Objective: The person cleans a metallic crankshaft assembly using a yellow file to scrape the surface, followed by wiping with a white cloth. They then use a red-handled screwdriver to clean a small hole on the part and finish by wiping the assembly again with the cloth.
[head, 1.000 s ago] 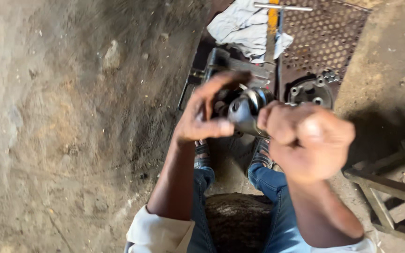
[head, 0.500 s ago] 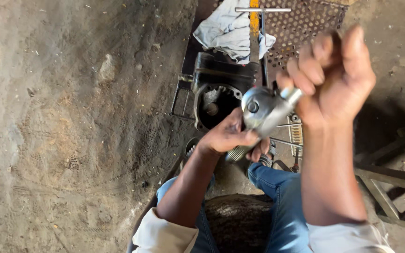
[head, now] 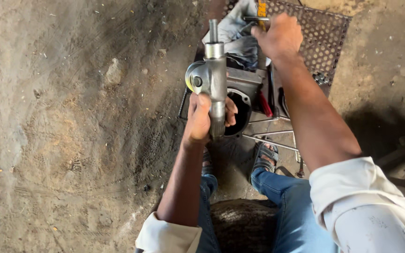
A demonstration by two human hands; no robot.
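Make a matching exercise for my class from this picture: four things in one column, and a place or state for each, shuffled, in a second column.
Things:
1. metal shaft part
2. left hand
3. right hand
4. perforated metal sheet

Places or states:
A. lies on the ground at the top of the picture
B. held upright, threaded end up
C. reaches towards the grey cloth
D. grips the lower part of the shaft

Pairs: 1-B, 2-D, 3-C, 4-A

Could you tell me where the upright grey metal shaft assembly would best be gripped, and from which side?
Probably the plain cylindrical stretch of the shaft assembly, below the round side housing and above the splined lower end, approached from the left. The left hand wraps it there already. The threaded top is thin, and the housing bulges left, offering no even grip.
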